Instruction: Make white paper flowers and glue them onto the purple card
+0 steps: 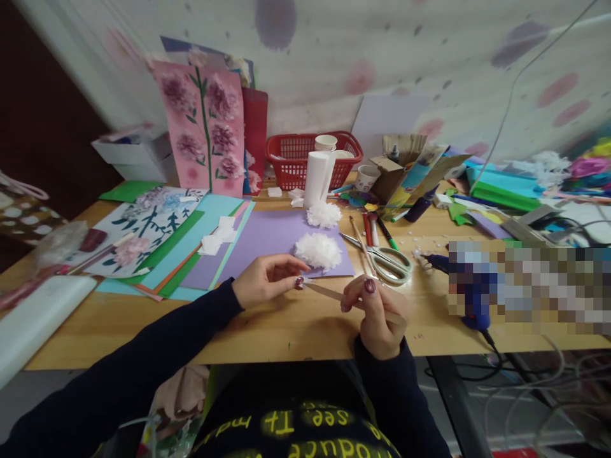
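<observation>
Paper sheets [200, 235] lie fanned at your left. Your left hand [265, 278] curls with its thumb at the tip of the thin stick [324, 291] — I cannot tell whether it pinches anything. Upside down on your dark shirt [286, 386], yellow writing [277, 422] reads "see. It". The stick points left, its long axis nearly crosswise, just nearer you than the white flower [317, 251], and your right hand [382, 312] grips its right part — scissors [375, 252] lie beyond.

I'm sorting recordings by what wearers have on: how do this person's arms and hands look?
The left sleeve and right sleeve are long, plain-looking and dark navy, ending near the wrists. The left hand and right hand are ungloved, with glossy, dark reddish polish on the thumbnails.
</observation>
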`<state>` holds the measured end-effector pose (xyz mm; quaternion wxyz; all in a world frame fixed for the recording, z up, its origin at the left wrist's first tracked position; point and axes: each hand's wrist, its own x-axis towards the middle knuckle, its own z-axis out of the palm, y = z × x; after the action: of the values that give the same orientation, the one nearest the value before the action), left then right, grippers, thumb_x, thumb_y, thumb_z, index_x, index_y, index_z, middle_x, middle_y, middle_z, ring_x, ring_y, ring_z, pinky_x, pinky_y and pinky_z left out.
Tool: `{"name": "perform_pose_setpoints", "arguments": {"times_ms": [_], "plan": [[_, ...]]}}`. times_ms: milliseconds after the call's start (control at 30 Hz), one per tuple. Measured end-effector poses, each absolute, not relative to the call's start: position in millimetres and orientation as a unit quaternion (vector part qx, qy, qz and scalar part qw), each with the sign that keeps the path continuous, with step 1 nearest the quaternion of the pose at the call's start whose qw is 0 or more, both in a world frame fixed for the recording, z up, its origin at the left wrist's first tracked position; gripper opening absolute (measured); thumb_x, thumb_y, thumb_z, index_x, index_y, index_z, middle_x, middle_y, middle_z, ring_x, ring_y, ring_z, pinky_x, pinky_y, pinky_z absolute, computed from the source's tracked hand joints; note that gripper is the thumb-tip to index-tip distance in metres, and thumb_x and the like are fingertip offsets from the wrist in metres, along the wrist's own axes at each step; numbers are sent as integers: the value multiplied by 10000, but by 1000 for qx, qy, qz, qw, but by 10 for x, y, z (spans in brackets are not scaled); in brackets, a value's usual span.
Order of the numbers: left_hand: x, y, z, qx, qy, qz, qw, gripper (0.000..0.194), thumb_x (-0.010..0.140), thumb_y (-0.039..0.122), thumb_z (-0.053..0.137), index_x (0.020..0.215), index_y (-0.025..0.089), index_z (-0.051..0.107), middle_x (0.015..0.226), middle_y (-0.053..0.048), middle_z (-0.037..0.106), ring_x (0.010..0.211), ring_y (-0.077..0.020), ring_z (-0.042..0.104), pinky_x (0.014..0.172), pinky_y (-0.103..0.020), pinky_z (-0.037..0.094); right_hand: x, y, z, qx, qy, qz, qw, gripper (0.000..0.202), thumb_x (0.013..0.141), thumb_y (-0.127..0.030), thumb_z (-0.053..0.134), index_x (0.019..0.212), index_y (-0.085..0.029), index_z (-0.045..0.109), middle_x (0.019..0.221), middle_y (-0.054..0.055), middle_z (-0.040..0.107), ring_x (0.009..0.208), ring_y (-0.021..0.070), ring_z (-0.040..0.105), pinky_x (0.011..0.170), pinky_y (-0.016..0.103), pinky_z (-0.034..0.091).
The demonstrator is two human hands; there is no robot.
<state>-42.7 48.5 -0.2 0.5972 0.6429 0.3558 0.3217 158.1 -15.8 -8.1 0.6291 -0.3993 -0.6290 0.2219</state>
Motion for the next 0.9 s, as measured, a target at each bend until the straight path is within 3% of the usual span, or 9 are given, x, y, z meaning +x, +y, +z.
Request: {"name": "perform_pose_setpoints", "arguments": {"times_ms": [267, 467, 633, 900], "plan": [[-436, 485, 33, 685, 358, 333, 541, 496, 726, 179, 637, 1206, 126, 520, 738, 12, 613, 646, -101, 583, 702, -262, 489, 1578, -164, -76, -411, -616, 211, 638, 446, 958, -285, 397, 559, -179, 565, 510, 2, 543, 493, 116, 525, 508, 267, 395], [-483, 503, -24, 707, 349, 337, 514, 473, 752, 131, 591, 1215, 119, 493, 747, 19, 587, 711, -106, 584, 750, -265, 469, 1547, -160, -46, -465, -569, 173, 656, 496, 936, -296, 423, 463, -181, 517, 404, -16, 476, 375, 88, 451, 414, 255, 318], [-414, 463, -53, 729, 342, 296, 514, 464, 784, 151, 567, 1234, 136, 454, 748, 24, 571, 701, -110, 566, 714, -263, 450, 1461, -156, -49, -392, -552, 162, 718, 486, 919, -270, 415, 448, -189, 498, 391, -14, 456, 379, 101, 450, 403, 257, 318], [-232, 425, -59, 753, 324, 222, 528, 467, 821, 163, 535, 1265, 124, 392, 775, 10, 564, 596, -89, 478, 571, -221, 375, 1629, -180, -64, -455, -642, 126, 603, 496, 932, -236, 403, 452, -181, 513, 402, -16, 468, 371, 80, 425, 430, 254, 309]]}}
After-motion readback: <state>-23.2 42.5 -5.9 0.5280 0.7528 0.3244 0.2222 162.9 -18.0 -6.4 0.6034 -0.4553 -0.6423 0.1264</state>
